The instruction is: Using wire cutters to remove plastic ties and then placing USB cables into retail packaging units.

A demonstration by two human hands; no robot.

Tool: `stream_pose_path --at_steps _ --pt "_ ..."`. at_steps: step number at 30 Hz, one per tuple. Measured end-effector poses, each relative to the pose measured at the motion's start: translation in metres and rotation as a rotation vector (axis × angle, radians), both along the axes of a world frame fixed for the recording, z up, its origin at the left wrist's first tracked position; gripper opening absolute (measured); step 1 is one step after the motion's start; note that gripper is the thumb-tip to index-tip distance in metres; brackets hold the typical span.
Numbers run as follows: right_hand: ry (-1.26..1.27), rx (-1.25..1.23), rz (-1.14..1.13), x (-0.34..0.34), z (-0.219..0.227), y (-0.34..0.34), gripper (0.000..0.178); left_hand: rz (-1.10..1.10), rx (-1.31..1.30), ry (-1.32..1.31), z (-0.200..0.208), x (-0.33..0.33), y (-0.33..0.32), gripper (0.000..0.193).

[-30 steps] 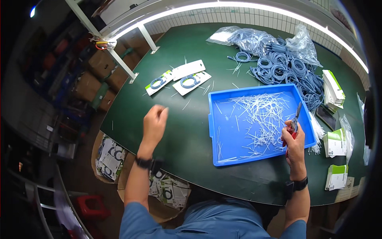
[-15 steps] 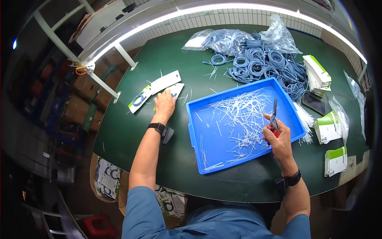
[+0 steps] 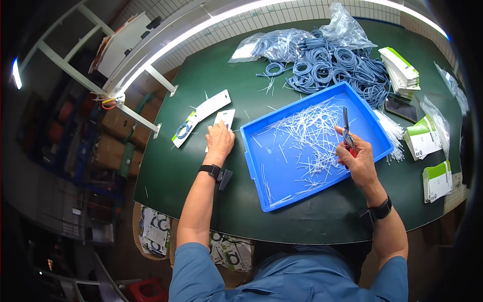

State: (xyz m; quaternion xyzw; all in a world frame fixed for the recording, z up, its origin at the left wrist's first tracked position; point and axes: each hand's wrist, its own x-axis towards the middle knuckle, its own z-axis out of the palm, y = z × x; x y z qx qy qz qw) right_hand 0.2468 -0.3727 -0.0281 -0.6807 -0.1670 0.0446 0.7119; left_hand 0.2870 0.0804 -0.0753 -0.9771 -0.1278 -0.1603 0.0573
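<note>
My left hand is closed on a white packaging card, its fingers and back covering the card's lower part. Just left of it lies another long white card with a green end, a small blue cable coil at its lower end. In my right hand is a pair of wire cutters with red handles, jaws pointing away from me. The cutters are held over the right part of a blue tray, above many white tie strips.
Coiled blue cables and clear plastic bags are heaped at the back. Stacks of green-and-white cards, a phone and a bundle of white ties lie right of the tray. Boxes of carded packs stand below the table edge.
The whole view has shifted. My left hand has turned its card more upright and drawn it slightly away from the other card. My right hand keeps the cutters over the tray.
</note>
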Motion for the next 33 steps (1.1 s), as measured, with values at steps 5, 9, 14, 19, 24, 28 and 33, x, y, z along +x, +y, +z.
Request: stream_pose_path --at_steps 5,9,14,19,24,28,33 --pt "0.068 0.003 0.043 -0.01 0.013 -0.005 0.058 0.011 -0.116 -0.248 0.035 -0.007 0.007 0.027" --pt "0.02 -0.091 0.11 -0.021 0.017 0.0 0.064 -0.079 -0.608 -0.484 0.089 -0.033 -0.038 0.027" --pt "-0.435 -0.383 0.089 -0.036 0.026 0.016 0.073 -0.424 -1.779 -0.598 0.108 -0.062 -0.128 0.034" --pt "-0.429 -0.516 0.054 -0.044 0.036 0.018 0.078 -0.481 -1.959 -0.551 0.106 -0.074 -0.173 0.036" --pt "-0.403 -0.514 -0.03 -0.038 0.025 0.015 0.077 -0.404 -1.967 -0.507 0.086 -0.078 -0.196 0.036" --pt "-0.492 -0.578 -0.081 -0.038 0.023 0.016 0.077 -0.444 -1.87 -0.469 0.076 -0.085 -0.205 0.036" --pt "-0.548 -0.61 -0.093 -0.038 0.022 0.019 0.076 -0.531 -1.857 -0.458 0.072 -0.089 -0.208 0.036"
